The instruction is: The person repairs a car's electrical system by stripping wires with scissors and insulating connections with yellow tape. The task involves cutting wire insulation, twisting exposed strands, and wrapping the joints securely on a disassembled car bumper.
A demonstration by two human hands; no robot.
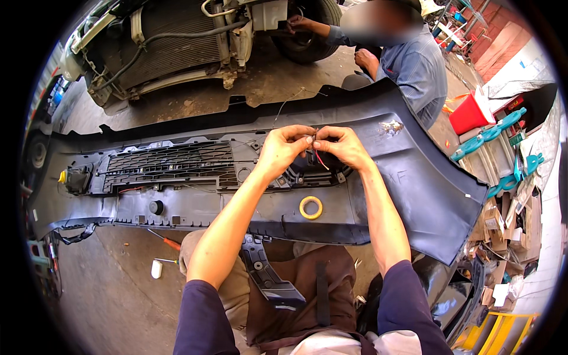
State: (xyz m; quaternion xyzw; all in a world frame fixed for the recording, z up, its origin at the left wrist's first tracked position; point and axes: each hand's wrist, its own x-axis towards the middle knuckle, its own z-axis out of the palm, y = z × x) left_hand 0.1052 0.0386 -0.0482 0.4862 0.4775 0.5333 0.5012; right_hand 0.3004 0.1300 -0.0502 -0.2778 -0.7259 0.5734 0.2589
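My left hand (286,149) and my right hand (343,148) meet above a black car bumper cover (396,177), which lies with its inner side up. Thumb and fingertips of both hands are pinched on thin electrical wires (320,160), one red and one pale, whose ends hang below the fingers. The exact joint between the fingertips is hidden. A thin wire also rises from near my left hand toward the cover's far edge. Closer to me, a yellow roll of tape (302,209) rests on the cover. Left of my hands sits a black mesh grille (171,165).
Across from me a person in a blue shirt (408,71) crouches by a car with its front stripped (171,50). A black plastic bracket (266,272) leans at my lap. An orange-handled screwdriver (171,243) lies on the floor. A red bucket (470,113) and cardboard boxes (503,236) stand right.
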